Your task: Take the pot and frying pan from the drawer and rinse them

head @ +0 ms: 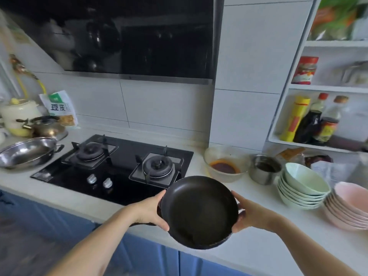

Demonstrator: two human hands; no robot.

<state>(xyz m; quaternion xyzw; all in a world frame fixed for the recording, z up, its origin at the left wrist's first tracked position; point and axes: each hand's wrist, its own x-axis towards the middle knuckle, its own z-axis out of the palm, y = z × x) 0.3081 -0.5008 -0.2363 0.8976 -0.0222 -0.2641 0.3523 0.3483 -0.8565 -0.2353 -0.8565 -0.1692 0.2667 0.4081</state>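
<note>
I hold a round black pot (199, 212) in the air over the front edge of the white counter, its dark inside facing me. My left hand (151, 211) grips its left rim, thumb over the edge. My right hand (251, 214) grips the right side, where a small side handle shows between the fingers. The pot hangs just in front of the right burner (157, 166) of the black gas hob. No frying pan and no drawer can be made out for certain.
A steel pan (25, 152) and a brass kettle (47, 127) stand left of the hob. Right of it are a glass bowl of red sauce (224, 165), a steel cup (264, 169), stacked green bowls (304, 186) and pink bowls (350, 206). Blue cabinet fronts (151, 253) run below.
</note>
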